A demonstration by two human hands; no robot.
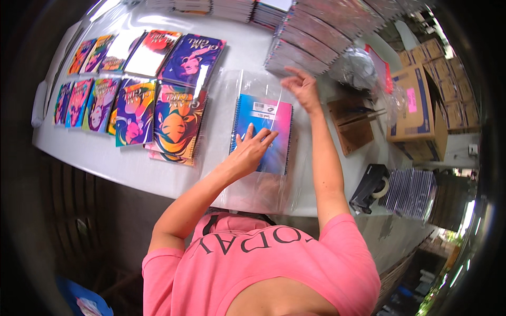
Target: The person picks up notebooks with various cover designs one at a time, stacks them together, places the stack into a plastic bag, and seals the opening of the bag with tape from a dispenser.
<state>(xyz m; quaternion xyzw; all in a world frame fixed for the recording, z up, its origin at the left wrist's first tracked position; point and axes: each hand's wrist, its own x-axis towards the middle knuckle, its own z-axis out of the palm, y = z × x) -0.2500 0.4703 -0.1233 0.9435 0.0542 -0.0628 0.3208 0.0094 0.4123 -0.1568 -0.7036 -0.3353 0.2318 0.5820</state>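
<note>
A blue and pink spiral notebook (282, 142) lies on the white table in front of me, with a white label near its far end. Clear plastic film (258, 84) reaches past its far and near ends. My left hand (252, 152) rests on the notebook, fingers spread over the cover. Beyond the notebook's far right corner, my right hand (303, 90) is raised over the table. Its fingers are apart, some of them bent, and I see nothing in them. Stacks of wrapped notebooks (300, 52) stand close behind it.
Bright illustrated notebooks (179, 121) lie in two overlapping rows at left. To the right are a brown wooden piece (350, 129), a black tape dispenser (370, 187), a notebook stack (408, 192) and a cardboard box (416, 116). Crumpled clear plastic (353, 68) sits behind them.
</note>
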